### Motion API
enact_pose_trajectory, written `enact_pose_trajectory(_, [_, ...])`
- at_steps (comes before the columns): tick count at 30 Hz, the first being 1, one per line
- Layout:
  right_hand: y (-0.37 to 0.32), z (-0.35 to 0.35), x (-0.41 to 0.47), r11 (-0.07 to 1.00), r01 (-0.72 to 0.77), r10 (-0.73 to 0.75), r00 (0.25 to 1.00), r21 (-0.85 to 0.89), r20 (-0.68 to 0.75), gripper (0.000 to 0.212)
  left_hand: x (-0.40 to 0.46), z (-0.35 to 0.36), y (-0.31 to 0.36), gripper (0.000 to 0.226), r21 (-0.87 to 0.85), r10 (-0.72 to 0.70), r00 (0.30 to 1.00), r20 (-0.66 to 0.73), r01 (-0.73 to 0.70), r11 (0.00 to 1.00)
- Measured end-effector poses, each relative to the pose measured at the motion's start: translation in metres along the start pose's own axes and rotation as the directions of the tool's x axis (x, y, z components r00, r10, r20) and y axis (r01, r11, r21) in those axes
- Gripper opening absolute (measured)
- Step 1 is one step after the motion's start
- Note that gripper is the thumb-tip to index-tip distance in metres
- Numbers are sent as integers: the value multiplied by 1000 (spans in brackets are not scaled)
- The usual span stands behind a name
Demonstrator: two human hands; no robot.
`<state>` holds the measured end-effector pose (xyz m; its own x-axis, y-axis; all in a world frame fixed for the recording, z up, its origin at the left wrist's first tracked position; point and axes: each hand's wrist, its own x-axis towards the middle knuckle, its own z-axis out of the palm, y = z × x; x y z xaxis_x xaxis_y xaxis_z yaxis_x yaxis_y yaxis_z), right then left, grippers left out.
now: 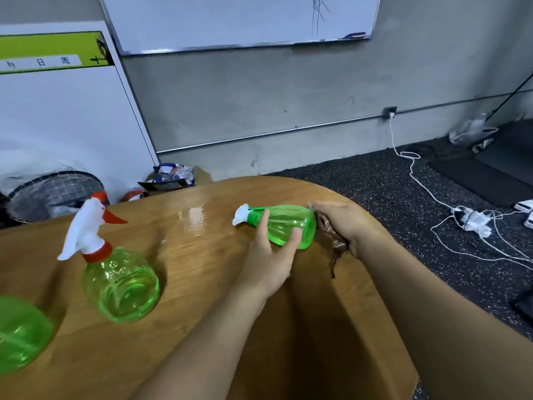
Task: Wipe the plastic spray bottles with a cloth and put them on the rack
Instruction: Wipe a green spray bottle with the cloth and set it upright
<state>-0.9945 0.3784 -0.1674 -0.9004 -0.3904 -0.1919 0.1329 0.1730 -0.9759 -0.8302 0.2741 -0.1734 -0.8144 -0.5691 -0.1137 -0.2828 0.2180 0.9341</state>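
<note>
A green plastic spray bottle [284, 223] with a white nozzle is held on its side just above the wooden table [187, 255], nozzle pointing left. My left hand [271, 255] grips its body from below, thumb and fingers curled round it. My right hand [343, 220] holds a dark brown cloth [334, 243] against the bottle's base; a strip of the cloth hangs down. A second green bottle [121, 281] with a white and red trigger head stands upright at the left. Part of a third green bottle [20, 333] shows at the left edge. No rack is in view.
A wet patch [194, 217] shines on the table behind the held bottle. The table's rounded edge runs close behind my right hand. On the dark floor to the right lie white cables and a power strip [473, 219]. Bags and a racket lean by the wall at the back left.
</note>
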Motion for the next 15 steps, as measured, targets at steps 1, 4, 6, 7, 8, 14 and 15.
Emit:
enact_pose_trajectory(1, [4,2,-5,999,-22,24,997,-35,67,18,4,-1,-1,86,4,-8,1000,-24,8,1000])
enact_pose_trajectory(4, [16,11,-28,998,-58,53,983,22,178,18,5,-6,-4,82,-24,-19,997,-79,17,1000])
enact_pose_trajectory(6, [24,19,-52,992,-72,51,980,107,192,15,-7,-12,-5,65,-35,-10,994,-108,7,999])
enact_pose_trajectory(7, [28,23,-66,990,-59,34,983,130,182,15,-15,-16,-7,57,-38,-8,992,-126,3,999])
enact_pose_trajectory(8, [31,28,-82,988,-42,15,984,148,177,14,-25,-20,-9,50,-51,-15,990,-141,8,999])
enact_pose_trajectory(14, [26,51,-191,933,100,-136,987,345,81,16,-124,-54,-17,46,-281,56,984,-167,-102,954])
enact_pose_trajectory(15, [24,55,-210,922,132,-163,985,364,57,16,-148,-63,-17,54,-305,70,983,-167,-119,945])
